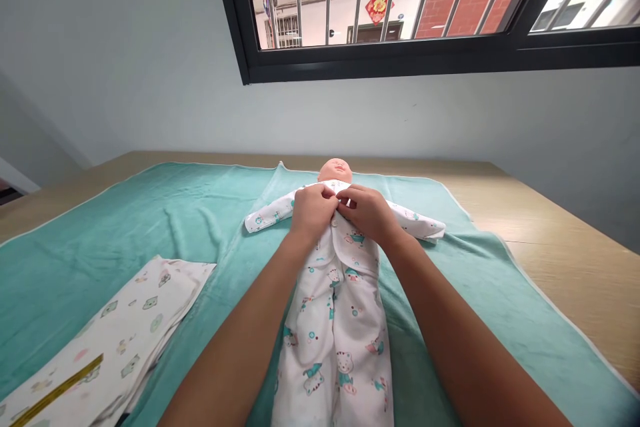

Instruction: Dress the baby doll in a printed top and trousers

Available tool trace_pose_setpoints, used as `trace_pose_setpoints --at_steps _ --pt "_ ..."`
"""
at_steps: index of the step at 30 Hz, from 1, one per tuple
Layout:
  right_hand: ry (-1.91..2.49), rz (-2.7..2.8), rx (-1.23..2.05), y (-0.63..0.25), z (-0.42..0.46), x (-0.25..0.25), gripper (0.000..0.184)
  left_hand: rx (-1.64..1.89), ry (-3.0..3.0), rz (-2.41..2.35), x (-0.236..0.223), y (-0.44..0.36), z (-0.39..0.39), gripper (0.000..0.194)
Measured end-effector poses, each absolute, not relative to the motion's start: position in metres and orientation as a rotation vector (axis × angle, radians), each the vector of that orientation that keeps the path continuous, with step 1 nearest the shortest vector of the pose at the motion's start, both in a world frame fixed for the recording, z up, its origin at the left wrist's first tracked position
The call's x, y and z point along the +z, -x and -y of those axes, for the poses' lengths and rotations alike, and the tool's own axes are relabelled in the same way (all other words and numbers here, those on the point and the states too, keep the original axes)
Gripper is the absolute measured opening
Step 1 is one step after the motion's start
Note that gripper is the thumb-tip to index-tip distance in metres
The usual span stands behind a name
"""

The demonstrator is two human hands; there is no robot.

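Note:
A baby doll (pixel 336 170) lies on its back, head toward the wall, its arms covered by outspread sleeves. It wears a white printed baby jacket (pixel 357 235) and matching trousers (pixel 345 340). At the upper chest my left hand (pixel 315 210) pinches the jacket's front edge. Close beside it, my right hand (pixel 364 210) pinches the other side of the opening, fingertips nearly meeting the left ones. A small button shows just below the hands on the front. Whatever lies between the fingertips is hidden.
Under the doll a teal blanket (pixel 200 227) covers much of the wooden table (pixel 565 233). A folded printed cloth (pixel 135 320) lies at the left, with a yellow strip (pixel 60 390) on it. Behind the table are a wall and a barred window (pixel 375 60).

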State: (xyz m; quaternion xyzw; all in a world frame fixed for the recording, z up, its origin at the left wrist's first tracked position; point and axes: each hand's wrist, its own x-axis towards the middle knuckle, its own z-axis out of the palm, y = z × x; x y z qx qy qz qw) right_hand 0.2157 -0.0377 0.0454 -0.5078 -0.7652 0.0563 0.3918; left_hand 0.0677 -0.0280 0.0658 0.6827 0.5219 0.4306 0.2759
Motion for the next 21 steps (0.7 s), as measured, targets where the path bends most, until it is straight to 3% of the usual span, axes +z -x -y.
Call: trace_pose_setpoints --at_steps 5,14,21 --pt "1.270 1.890 0.180 -0.2153 0.0357 0.0434 0.012 1.247 -1.832 -1.456 0.0591 -0.0705 0.0256 0.009" --pt "1.212 1.679 0.419 -0.2144 0.0361 0.0376 0.010 1.206 -1.225 -1.089 0.0608 -0.0642 0.0234 0.018" --pt "1.167 1.749 0.357 -0.2204 0.0332 0.0371 0.019 1.225 -1.233 -1.090 0.0596 -0.0660 0.0241 0.019"
